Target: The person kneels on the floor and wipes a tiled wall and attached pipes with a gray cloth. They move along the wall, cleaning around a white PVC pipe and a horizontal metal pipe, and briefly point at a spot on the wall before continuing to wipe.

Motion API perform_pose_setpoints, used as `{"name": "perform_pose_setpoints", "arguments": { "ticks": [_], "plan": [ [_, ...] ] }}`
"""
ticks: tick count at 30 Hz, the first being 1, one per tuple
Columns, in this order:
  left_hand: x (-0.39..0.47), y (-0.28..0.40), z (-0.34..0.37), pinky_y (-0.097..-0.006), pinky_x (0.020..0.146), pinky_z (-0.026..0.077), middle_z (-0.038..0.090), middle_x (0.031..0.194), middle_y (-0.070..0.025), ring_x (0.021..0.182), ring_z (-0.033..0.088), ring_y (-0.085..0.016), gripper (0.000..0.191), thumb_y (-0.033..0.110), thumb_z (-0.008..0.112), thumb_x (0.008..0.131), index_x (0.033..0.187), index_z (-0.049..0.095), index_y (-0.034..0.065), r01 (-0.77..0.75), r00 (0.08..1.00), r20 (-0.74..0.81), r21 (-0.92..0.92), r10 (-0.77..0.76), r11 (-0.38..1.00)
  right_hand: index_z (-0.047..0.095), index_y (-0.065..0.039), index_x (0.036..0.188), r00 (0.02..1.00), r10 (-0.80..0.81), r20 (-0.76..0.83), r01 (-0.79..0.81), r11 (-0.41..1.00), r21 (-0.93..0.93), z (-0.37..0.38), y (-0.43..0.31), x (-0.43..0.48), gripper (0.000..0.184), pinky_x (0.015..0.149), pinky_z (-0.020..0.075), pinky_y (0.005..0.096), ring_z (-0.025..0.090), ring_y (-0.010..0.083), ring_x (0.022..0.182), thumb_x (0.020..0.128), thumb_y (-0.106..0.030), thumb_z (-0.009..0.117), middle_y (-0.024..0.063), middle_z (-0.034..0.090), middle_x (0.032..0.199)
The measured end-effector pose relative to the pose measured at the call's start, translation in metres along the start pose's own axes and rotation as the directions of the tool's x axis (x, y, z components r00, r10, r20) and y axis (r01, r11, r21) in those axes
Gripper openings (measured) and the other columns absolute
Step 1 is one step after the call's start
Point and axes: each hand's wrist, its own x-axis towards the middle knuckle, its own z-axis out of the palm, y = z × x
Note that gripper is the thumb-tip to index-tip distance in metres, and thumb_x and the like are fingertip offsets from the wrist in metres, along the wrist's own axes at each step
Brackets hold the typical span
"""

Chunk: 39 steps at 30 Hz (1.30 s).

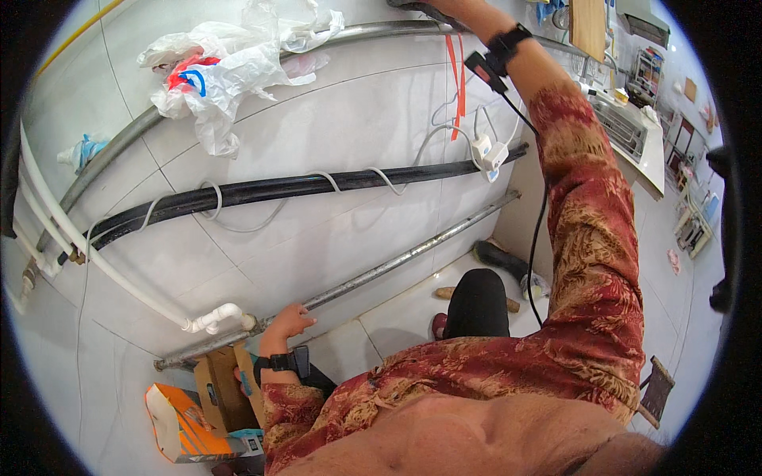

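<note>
My left hand is low in the view, at the lower metal pipe along the tiled wall, just right of a white plastic pipe elbow; whether its fingers grip the pipe cannot be told. My right arm reaches up to the top edge. There my right hand, partly cut off by the frame, is at the upper metal pipe beside something dark; its fingers are not clearly seen. White plastic bags hang over the upper pipe. Red ribbons hang below my right wrist.
A black pipe wrapped with a grey cable crosses the wall, with white plugs at its right end. Cardboard boxes and an orange box stand at lower left. A sink is at right. Root-like pieces lie near my knee.
</note>
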Motion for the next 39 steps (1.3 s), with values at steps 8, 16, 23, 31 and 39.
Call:
{"name": "perform_pose_setpoints", "arguments": {
  "ticks": [8,16,23,31,39],
  "plan": [
    [0.001,0.007,-0.003,-0.0394,0.076,0.055,0.074,0.100,-0.0180,0.080,0.072,-0.023,0.061,0.035,0.076,0.087,0.130,0.060,-0.0060,0.005,1.000,0.030,0.011,-0.006,1.000,0.071,-0.016,0.096,0.928,-0.333,0.165,0.335,0.942,0.016,0.017,-0.035,0.023,0.016,0.084,0.0529,0.0461,0.061,0.0368,0.100,0.081,-0.018,0.066,0.0106,0.064,0.105],
    [0.012,0.001,0.006,-0.0394,0.077,0.055,0.073,0.106,-0.0194,0.082,0.073,-0.024,0.061,0.034,0.076,0.088,0.130,0.059,-0.0068,-0.001,0.999,0.045,0.061,-0.002,0.998,0.071,-0.014,0.103,0.985,0.005,0.175,0.045,0.959,-0.281,0.021,0.005,0.006,0.022,0.085,0.0547,0.0488,0.064,0.0387,0.103,0.083,-0.016,0.065,0.0145,0.067,0.109],
    [0.016,-0.028,0.008,-0.0395,0.073,0.055,0.073,0.100,-0.0191,0.079,0.073,-0.025,0.059,0.032,0.077,0.087,0.127,0.061,-0.0077,-0.080,0.996,-0.040,0.117,0.086,0.990,0.072,-0.016,0.103,0.985,-0.113,0.134,0.148,0.945,-0.292,0.026,-0.018,0.010,0.023,0.083,0.0554,0.0473,0.065,0.0352,0.101,0.080,-0.017,0.066,0.0124,0.068,0.106],
    [0.017,-0.013,0.010,-0.0396,0.072,0.055,0.074,0.096,-0.0174,0.076,0.071,-0.023,0.058,0.032,0.077,0.086,0.127,0.061,-0.0067,-0.072,0.997,-0.033,0.065,0.074,0.995,0.071,-0.013,0.100,0.929,0.141,0.342,-0.070,0.974,-0.213,0.009,-0.038,0.021,0.021,0.084,0.0547,0.0475,0.064,0.0384,0.105,0.082,-0.021,0.067,0.0151,0.067,0.110],
    [0.005,-0.011,0.001,-0.0392,0.073,0.055,0.074,0.092,-0.0157,0.077,0.071,-0.023,0.059,0.033,0.076,0.086,0.128,0.061,-0.0057,-0.018,1.000,-0.012,0.055,0.018,0.998,0.071,-0.011,0.103,0.978,0.081,0.195,-0.024,0.960,-0.279,0.024,-0.047,0.013,0.023,0.086,0.0554,0.0489,0.065,0.0372,0.104,0.082,-0.022,0.067,0.0146,0.068,0.108]
  ]
}}
